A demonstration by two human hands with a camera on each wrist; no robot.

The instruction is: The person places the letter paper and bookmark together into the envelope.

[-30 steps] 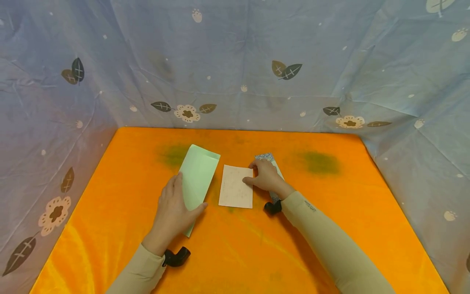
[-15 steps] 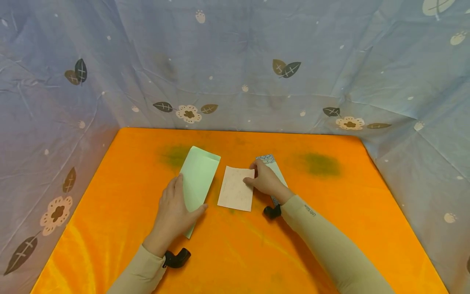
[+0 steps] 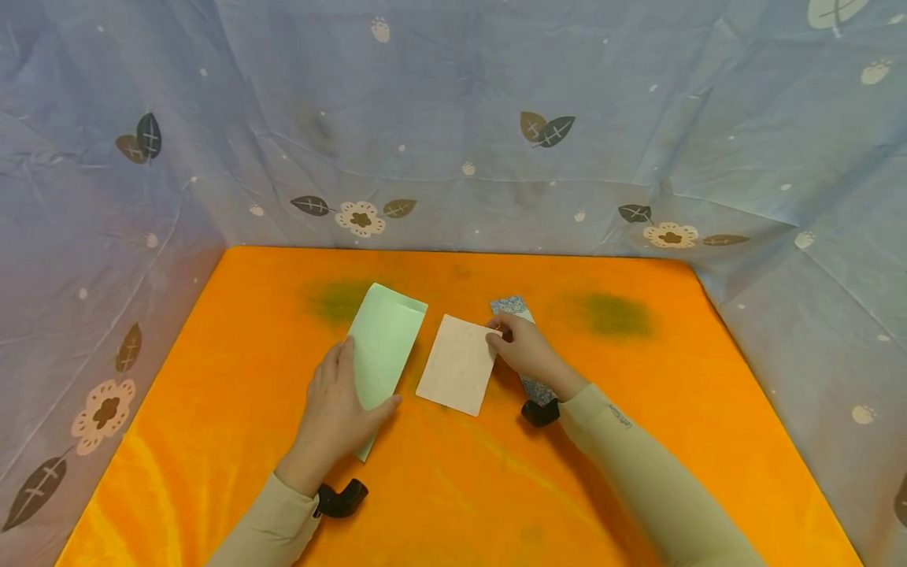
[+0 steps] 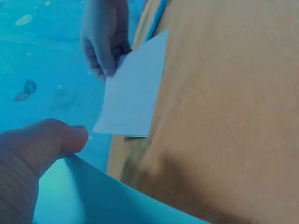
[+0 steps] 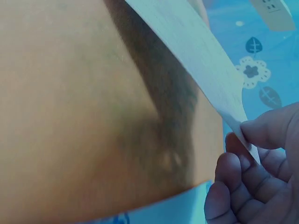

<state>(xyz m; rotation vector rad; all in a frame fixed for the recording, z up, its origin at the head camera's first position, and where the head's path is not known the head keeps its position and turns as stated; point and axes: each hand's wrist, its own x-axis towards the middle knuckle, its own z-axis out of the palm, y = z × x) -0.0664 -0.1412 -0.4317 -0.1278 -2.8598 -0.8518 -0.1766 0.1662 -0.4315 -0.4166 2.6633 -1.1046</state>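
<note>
My left hand (image 3: 333,413) grips a light green folded paper (image 3: 386,339) across its width, with the thumb at one long edge and the fingers at the other. In the left wrist view the thumb (image 4: 60,140) lies at the edge of that paper. Between the hands a pale card (image 3: 457,366) hangs tilted close over the table. My right hand (image 3: 524,350) pinches it by its upper right corner between thumb and fingers, as the right wrist view also shows. Partly hidden under the right hand lies a narrow strip with a blue pattern (image 3: 509,305).
Orange cloth (image 3: 602,417) covers the table, with dark greenish patches near the back. Blue-grey fabric (image 3: 460,102) printed with leaves and flowers walls in the back and both sides. Each wrist wears a black camera mount (image 3: 342,498).
The right hand has shifted slightly to the right. The pale card has turned clockwise with it, its lower end swinging left. The left hand and green paper have hardly moved.
</note>
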